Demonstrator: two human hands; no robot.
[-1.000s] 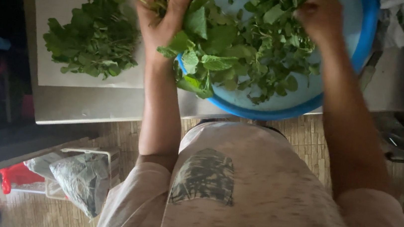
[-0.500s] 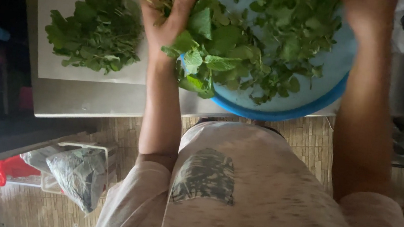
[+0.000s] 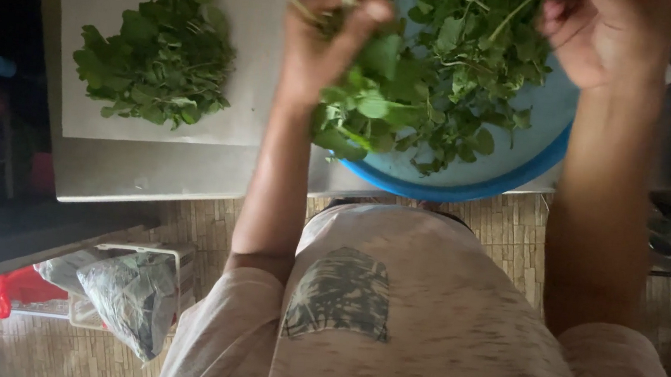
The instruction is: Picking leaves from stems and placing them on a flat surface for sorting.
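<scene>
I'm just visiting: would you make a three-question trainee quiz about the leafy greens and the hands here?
1. True or false: the pile of picked leaves lies on a white board.
2. What colour is the basin holding the loose greens?
3. Which hand grips a bunch of stems: A) left hand B) right hand?

Key: 1 true; 2 blue; 3 A, while the right pinches a single stem.

I see both my forearms stretched forward, elbows bent near my body. My left hand (image 3: 330, 42) is closed in a fist, thumb on top. My right hand (image 3: 605, 34) is half curled, fingers pinched together.
</scene>
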